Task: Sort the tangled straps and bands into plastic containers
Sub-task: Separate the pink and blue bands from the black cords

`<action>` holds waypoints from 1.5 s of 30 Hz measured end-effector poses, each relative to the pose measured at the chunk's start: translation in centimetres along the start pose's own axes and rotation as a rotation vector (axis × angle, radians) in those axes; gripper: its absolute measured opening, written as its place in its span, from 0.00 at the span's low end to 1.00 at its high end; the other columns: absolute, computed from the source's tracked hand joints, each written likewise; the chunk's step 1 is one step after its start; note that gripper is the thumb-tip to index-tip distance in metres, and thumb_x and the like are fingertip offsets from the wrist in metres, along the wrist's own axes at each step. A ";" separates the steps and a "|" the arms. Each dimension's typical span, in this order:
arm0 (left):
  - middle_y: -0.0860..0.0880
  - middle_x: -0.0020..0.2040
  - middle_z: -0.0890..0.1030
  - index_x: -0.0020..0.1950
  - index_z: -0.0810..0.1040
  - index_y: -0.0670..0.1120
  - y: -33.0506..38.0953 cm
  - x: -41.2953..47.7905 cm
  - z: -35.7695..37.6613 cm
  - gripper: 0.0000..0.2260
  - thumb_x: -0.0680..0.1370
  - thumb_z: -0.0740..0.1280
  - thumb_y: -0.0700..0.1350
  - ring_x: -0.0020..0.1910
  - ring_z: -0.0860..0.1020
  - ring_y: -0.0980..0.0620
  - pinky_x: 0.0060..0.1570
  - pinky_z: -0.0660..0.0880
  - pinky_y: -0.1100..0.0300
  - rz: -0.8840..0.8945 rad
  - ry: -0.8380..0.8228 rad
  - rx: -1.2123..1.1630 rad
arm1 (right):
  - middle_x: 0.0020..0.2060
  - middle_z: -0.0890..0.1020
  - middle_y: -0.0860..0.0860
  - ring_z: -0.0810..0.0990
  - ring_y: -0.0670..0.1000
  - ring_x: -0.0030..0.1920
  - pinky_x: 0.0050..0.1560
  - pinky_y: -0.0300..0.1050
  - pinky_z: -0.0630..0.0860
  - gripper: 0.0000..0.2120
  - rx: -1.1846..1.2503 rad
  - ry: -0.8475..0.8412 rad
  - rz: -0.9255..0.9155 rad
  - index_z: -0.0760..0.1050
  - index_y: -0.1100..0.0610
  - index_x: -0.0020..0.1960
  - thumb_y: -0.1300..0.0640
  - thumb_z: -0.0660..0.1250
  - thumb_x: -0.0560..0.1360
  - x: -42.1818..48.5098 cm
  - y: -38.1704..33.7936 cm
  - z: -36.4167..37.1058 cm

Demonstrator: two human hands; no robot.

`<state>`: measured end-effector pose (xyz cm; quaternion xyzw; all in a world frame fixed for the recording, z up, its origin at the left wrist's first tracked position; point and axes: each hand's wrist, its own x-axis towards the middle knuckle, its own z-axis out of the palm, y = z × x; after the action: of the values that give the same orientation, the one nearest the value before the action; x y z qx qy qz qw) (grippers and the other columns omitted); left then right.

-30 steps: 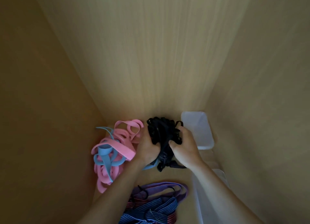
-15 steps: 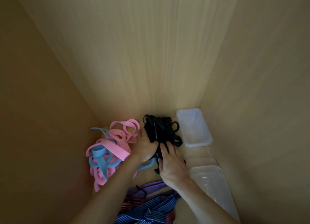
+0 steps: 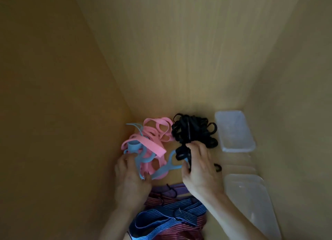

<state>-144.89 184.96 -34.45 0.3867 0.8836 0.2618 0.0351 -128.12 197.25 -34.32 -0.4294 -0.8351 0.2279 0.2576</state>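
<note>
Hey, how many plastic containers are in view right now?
2 for sure: one container at the back right, beside the black straps, and another nearer, on the right. A faint clear shape between them may be a third.

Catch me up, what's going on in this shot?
A person is sorting a tangle inside a wooden compartment. The right hand grips the lower end of the black straps, while the left hand pinches a light blue band woven through the pink bands. Striped bands lie nearest the person. The far clear container and the near clear container sit along the right wall; no strap shows inside either.
</note>
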 end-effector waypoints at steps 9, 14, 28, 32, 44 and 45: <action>0.44 0.82 0.44 0.81 0.42 0.59 -1.5 0.2 1.1 0.47 0.74 0.72 0.53 0.77 0.57 0.37 0.67 0.68 0.46 -0.064 -0.253 0.079 | 0.80 0.45 0.45 0.54 0.58 0.80 0.69 0.59 0.72 0.46 0.171 -0.575 -0.043 0.44 0.33 0.79 0.50 0.70 0.73 4.2 -5.6 5.0; 0.39 0.80 0.39 0.78 0.30 0.61 -1.6 2.0 2.2 0.53 0.72 0.72 0.60 0.75 0.59 0.37 0.69 0.67 0.49 -0.064 -0.349 0.323 | 0.80 0.37 0.43 0.47 0.61 0.81 0.75 0.64 0.62 0.60 -0.079 -0.770 0.057 0.29 0.29 0.75 0.61 0.73 0.72 3.4 -3.0 8.3; 0.44 0.62 0.64 0.73 0.62 0.52 -0.2 4.6 0.2 0.32 0.72 0.72 0.46 0.51 0.78 0.38 0.43 0.74 0.51 -0.163 -0.130 0.196 | 0.69 0.64 0.49 0.71 0.52 0.66 0.65 0.44 0.73 0.47 0.413 -0.359 0.111 0.48 0.34 0.79 0.62 0.72 0.73 2.3 -5.3 12.5; 0.43 0.62 0.66 0.73 0.65 0.49 0.7 5.5 -0.5 0.32 0.71 0.72 0.41 0.52 0.77 0.37 0.44 0.75 0.49 -0.146 0.002 0.118 | 0.69 0.61 0.54 0.69 0.60 0.67 0.63 0.53 0.72 0.43 0.249 -0.286 -0.049 0.48 0.41 0.79 0.61 0.68 0.75 5.1 -6.0 12.4; 0.41 0.81 0.41 0.78 0.30 0.57 -2.1 6.6 4.1 0.49 0.75 0.68 0.52 0.71 0.63 0.41 0.70 0.66 0.51 -0.051 -0.286 0.212 | 0.80 0.42 0.55 0.36 0.59 0.80 0.80 0.59 0.51 0.59 0.028 -0.481 -0.095 0.34 0.45 0.81 0.46 0.77 0.70 9.3 -2.8 12.9; 0.41 0.81 0.40 0.76 0.27 0.58 -2.3 6.4 4.1 0.49 0.76 0.67 0.53 0.70 0.65 0.41 0.68 0.67 0.51 -0.041 -0.303 0.246 | 0.80 0.40 0.55 0.34 0.59 0.80 0.80 0.59 0.50 0.59 0.033 -0.508 -0.084 0.32 0.45 0.81 0.47 0.77 0.71 9.2 -2.8 12.7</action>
<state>-149.85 189.96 -38.23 0.4049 0.9012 0.0899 0.1256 -142.31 201.47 -40.16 -0.3191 -0.8861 0.3313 0.0558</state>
